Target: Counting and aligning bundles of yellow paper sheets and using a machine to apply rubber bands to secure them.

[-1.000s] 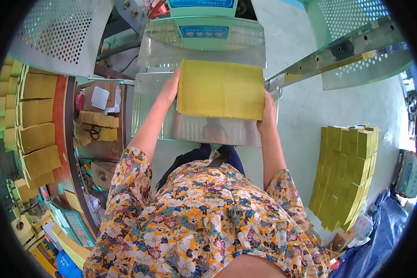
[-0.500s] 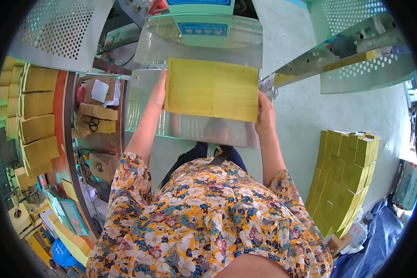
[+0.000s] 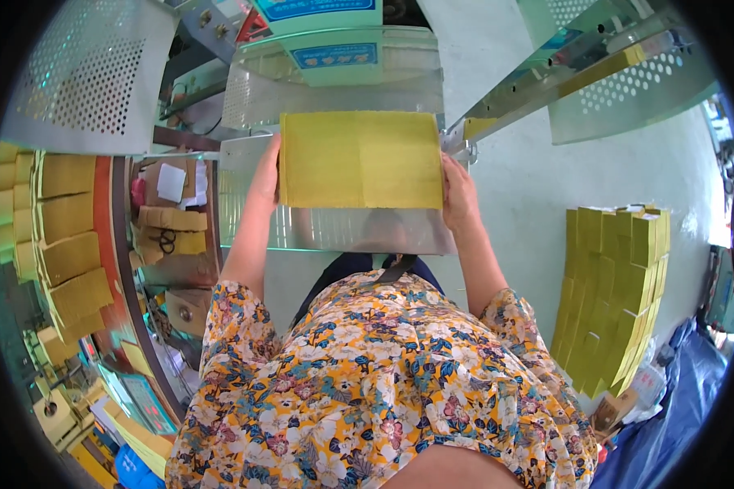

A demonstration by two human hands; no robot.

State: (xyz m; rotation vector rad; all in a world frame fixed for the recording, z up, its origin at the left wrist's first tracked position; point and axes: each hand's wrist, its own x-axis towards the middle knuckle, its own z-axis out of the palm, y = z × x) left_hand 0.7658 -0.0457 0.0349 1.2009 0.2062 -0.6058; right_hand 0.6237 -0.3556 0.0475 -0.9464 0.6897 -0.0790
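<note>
Yellow paper (image 3: 360, 160), a flat stack of sheets, sat squarely in front of the person, held level over the shiny metal surface (image 3: 334, 230) of a machine. The left hand (image 3: 265, 175) pressed against the stack's left edge and the right hand (image 3: 458, 191) against its right edge, so each grip was closed on the paper from its own side, fingers mostly hidden beneath or behind the sheets. Whether the stack rested on the metal or hung just above it could not be told. Beyond the paper rose the machine's pale green housing (image 3: 322, 61) with a blue label plate. A perforated metal guard (image 3: 90, 73) curved away at the upper left, and a second perforated panel (image 3: 628, 98) with a slanted rail stood at the upper right. To the person's right, well apart from the hands, a tall pile of yellow bundles (image 3: 616, 293) stood on the floor beside a blue sheet (image 3: 669, 424). On the left, tan cardboard bundles (image 3: 65, 261) lay in rows, and a pair of scissors (image 3: 167, 241) lay on a cluttered shelf near them. The person's flowered sleeves (image 3: 383, 383) filled the lower part of the view.
</note>
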